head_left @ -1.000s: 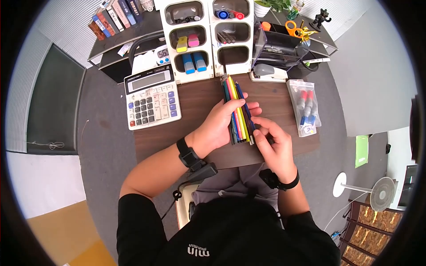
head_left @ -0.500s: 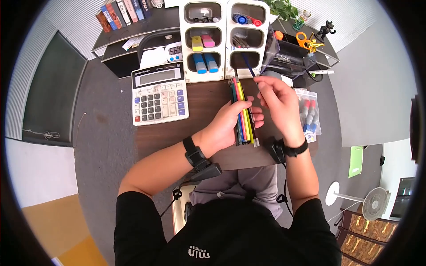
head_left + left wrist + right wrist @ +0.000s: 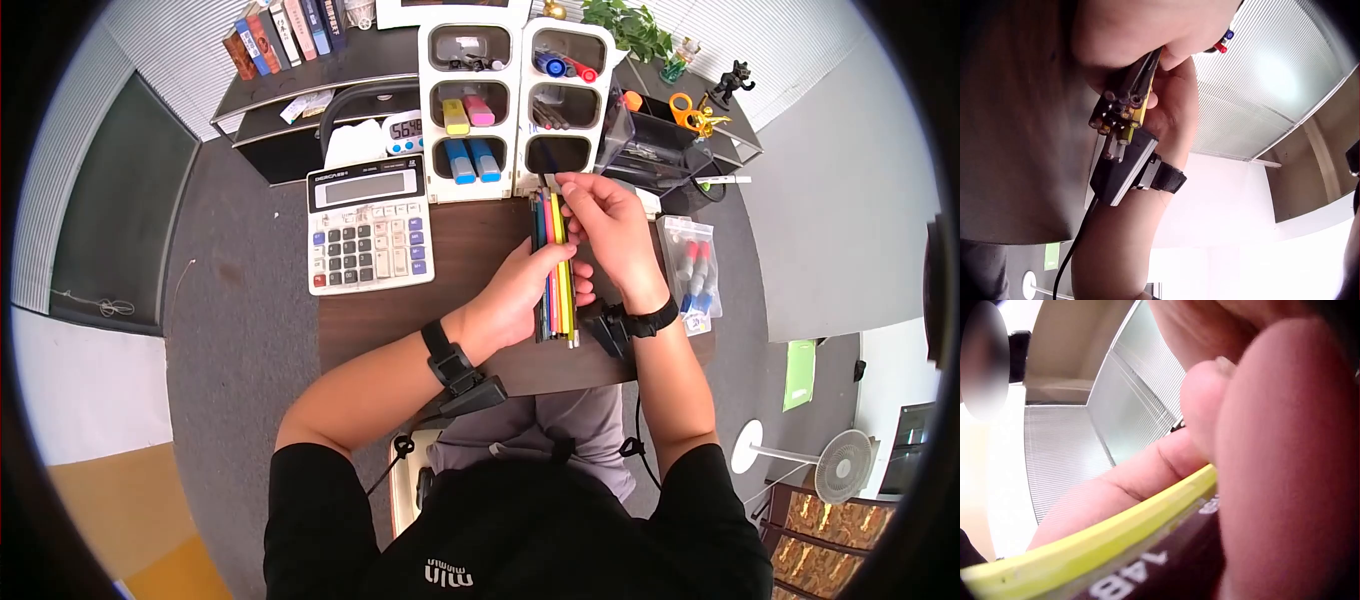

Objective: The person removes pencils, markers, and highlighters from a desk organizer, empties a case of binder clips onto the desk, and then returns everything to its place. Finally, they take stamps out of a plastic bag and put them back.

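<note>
My left hand grips a bundle of colored pencils over the dark desk, its thumb across them. In the left wrist view the pencil ends stick out of that hand in a tight cluster. My right hand is at the bundle's far end, thumb and forefinger pinching a dark pencil marked 14B, beside a yellow pencil. Just beyond the fingertips stands a white organizer; its lower right compartment is directly behind the right hand.
A calculator lies at the left, near a digital timer. Highlighters, markers and pens fill other compartments. On the right are a clear pouch of markers and a black desk caddy with orange scissors.
The right hand lifted a blue pencil from the bundle toward the lower right compartment, then came back to the bundle's far end without it. The left hand kept its grip.
</note>
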`<state>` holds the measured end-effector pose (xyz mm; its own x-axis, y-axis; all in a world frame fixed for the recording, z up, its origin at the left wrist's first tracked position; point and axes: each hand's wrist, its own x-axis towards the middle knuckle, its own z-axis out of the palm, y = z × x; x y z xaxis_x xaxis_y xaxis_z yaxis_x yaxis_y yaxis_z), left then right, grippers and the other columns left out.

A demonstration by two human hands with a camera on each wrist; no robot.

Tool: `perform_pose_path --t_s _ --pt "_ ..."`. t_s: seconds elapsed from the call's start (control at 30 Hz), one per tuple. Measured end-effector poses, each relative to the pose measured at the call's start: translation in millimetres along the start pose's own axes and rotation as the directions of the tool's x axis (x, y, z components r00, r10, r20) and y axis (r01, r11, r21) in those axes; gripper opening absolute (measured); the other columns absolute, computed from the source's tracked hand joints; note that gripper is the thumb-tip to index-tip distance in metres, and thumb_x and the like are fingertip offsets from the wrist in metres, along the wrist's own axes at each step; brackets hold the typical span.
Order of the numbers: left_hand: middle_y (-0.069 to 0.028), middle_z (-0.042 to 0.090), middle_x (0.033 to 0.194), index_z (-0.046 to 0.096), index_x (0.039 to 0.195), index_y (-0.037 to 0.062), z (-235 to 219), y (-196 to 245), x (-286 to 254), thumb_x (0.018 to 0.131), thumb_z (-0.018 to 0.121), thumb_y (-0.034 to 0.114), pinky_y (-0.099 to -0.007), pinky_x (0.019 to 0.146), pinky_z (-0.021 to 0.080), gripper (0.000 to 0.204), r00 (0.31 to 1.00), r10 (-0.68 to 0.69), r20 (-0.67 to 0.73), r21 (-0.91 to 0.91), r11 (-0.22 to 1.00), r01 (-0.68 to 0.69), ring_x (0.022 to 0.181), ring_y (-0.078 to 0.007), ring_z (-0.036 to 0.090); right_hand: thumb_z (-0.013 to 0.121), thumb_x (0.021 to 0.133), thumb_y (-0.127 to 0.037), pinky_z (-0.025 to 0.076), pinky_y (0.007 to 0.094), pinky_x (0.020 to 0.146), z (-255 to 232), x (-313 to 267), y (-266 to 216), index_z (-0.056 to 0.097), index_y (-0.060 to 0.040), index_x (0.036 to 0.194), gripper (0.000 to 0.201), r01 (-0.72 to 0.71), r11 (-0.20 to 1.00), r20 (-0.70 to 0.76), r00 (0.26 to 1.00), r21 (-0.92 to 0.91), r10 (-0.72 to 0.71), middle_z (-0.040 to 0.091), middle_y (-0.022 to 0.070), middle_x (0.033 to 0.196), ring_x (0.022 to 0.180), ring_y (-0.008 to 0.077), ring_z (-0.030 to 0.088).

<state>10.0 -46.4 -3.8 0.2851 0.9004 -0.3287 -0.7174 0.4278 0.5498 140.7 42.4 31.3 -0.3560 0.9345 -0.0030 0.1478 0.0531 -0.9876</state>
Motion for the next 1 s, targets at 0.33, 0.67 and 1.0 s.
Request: perform_pose_path --t_s 0.33,0.67,1.0 --pt "-0.0106 0.067 0.102 0.058 0.127 0.0081 -2.6 0.4 0.2 0.103 0.06 0.026 -0.0412 0.088 0.061 0.03 0.997 -0.073 -0.001 -0.005 0.997 0.073 0.089 -0.0224 0.069 0.066 0.105 -0.024 0.05 0.0202 0.06 -2.5 6.0 -5.3 0.073 -0.002 0.124 0.03 -0.012 1.0 0.071 0.997 -0.017 0.013 0.067 -0.0018 0.085 0.073 0.0029 0.058" --pt "-0.0131 0.068 0.102 0.059 0.125 0.0044 -7.7 0.3 2.0 0.103 0.058 0.032 -0.0418 0.091 0.061 0.036 0.996 -0.092 0.001 -0.092 0.992 0.092 0.09 -0.0254 0.07 0.063 0.107 -0.023 0.05 0.0209 0.068 3.1 -0.3 -12.9 0.068 -0.0047 0.135 0.034 -0.044 0.998 0.128 0.991 0.035 0.04 0.065 -0.0025 0.092 0.078 0.0038 0.057" --pt "-0.0134 0.069 0.106 0.061 0.123 0.0011 -10.9 0.6 3.0 0.102 0.057 0.027 -0.0416 0.094 0.06 0.034 0.992 -0.128 -0.001 -0.093 0.987 0.127 0.098 -0.0286 0.071 0.059 0.106 -0.01 0.054 0.024 0.068 -2.5 -23.0 -8.3 0.058 -0.0036 0.145 0.039 0.126 0.992 0.149 0.981 -0.008 -0.124 0.07 0.0026 0.104 0.084 0.0068 0.064"
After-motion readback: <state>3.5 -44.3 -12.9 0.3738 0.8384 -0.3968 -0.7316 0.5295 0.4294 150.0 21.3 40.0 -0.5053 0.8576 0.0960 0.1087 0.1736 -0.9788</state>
